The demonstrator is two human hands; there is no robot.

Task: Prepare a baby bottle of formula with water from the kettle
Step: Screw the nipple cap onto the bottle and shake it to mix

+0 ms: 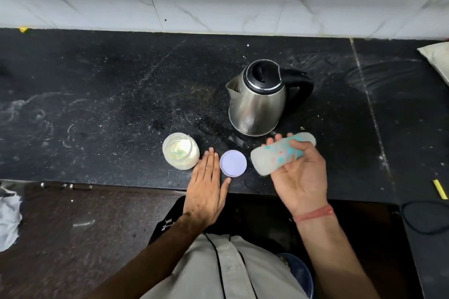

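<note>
R hand (pixel 300 172) grip curls round blurred baby bottle (pixel 277 154), lower right of kettle (pixel 257 102); L hand (pixel 206 184) flat, grip loose, on surface (pixel 97 104) btw formula jar (pixel 181 154) & lid (pixel 233 162).

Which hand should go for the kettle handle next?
Left, tentatively. The right hand already holds the baby bottle, tilted. The left hand lies flat and free on the counter beside the lid. However, the kettle handle points right, so it must reach across.
</note>
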